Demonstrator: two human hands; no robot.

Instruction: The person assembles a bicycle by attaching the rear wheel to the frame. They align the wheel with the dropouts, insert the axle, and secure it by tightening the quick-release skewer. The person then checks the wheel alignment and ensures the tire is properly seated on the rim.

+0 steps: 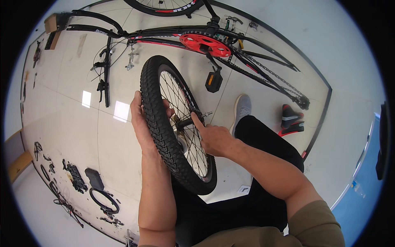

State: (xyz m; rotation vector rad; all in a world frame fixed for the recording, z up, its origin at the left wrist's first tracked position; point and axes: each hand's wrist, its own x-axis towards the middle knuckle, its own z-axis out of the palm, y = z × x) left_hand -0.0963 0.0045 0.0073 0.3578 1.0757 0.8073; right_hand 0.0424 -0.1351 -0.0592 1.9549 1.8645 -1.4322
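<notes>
A bicycle wheel [154, 117] with a black knobbly tyre stands tilted before me, above my lap. My left hand [142, 121] wraps round the tyre on its left side, and fingertips show between the spokes. On the other side, my right hand [214, 138] has its index finger stretched toward the wheel hub [186, 122], at or near the spokes. Its other fingers are bent and partly hidden; nothing shows in them. A thin axle end [207, 114] sticks out to the right of the hub.
Beyond the wheel lies a black and red bicycle frame [160, 33] with a red chainring [193, 40] and a pedal [213, 82]. A handlebar [108, 78] is at left, a saddle [291, 115] at right. Loose parts [74, 176] lie lower left. My shoe [242, 106] is close by.
</notes>
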